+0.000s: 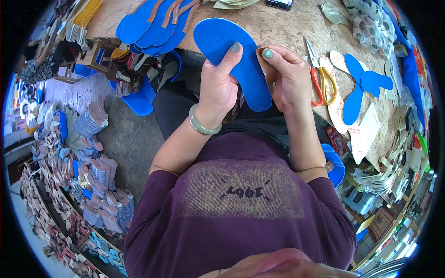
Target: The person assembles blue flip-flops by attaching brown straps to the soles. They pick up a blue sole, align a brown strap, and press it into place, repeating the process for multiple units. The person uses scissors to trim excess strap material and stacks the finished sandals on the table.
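My left hand [219,88] grips a blue shoe insole [250,67] with a pale edge, thumb on its blue face and fingers behind it. The wide end points up and to the left, the narrow end down. At the insole's right edge, my right hand [293,74] pinches a brown strip [268,76] between thumb and fingers; part of the strip is hidden behind the hand. Whether the strip is fixed to the insole I cannot tell. Scissors [320,76] with red and yellow handles lie on the table just right of my right hand.
Blue insoles with brown strips [148,28] are fanned out on the wooden table [296,21] at the far left. Small blue pieces [354,104] and white cut-outs [364,134] lie at right, near a clear plastic bag [371,25]. Bundled shoe parts [95,120] crowd the left floor.
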The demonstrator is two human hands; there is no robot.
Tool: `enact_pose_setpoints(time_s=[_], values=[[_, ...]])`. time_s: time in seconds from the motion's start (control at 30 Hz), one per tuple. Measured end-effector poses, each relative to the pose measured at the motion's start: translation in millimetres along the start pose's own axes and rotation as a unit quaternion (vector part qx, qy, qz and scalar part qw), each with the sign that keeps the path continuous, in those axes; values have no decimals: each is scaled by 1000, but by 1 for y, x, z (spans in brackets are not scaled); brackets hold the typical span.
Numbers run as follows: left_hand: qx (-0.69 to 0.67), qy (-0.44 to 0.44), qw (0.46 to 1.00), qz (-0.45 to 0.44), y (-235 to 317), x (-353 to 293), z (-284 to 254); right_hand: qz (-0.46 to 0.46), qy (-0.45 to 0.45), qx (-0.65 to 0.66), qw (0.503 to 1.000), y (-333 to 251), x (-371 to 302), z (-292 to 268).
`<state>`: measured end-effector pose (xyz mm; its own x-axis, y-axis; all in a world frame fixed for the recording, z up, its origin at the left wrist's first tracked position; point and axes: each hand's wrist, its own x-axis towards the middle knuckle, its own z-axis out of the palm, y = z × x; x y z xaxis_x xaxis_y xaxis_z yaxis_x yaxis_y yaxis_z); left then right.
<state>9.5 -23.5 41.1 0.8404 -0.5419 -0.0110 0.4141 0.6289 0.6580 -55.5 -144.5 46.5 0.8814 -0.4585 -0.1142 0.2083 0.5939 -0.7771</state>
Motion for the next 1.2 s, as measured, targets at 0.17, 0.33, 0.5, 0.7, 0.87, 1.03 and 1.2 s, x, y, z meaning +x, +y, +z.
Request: enact_pose_setpoints(time_s=[0.17, 0.33, 0.5, 0.7, 0.87, 1.03, 1.2], values=[[-3, 8, 1000, 0, 0, 0, 1, -19, -6, -42, 999, -4, -2, 0], [-1, -11, 1000, 5, 0, -1, 5, -11, -19, -56, 998, -3, -2, -5], [-4, -32, 999, 35, -3, -1, 5, -40, -30, -107, 993, -3, -2, -5], [27, -100, 993, 61, 0, -10, -3, 5, -41, -69, 997, -12, -9, 7], [143, -145, 968, 149, 8, -8, -5, -128, -88, -291, 944, -18, -16, 7], [245, -131, 959, 47, 32, -19, -6, -116, -157, -337, 921, -28, -20, 5], [60, -128, 989, -40, 4, -21, -13, -225, -161, -278, 920, -4, -11, 17]])
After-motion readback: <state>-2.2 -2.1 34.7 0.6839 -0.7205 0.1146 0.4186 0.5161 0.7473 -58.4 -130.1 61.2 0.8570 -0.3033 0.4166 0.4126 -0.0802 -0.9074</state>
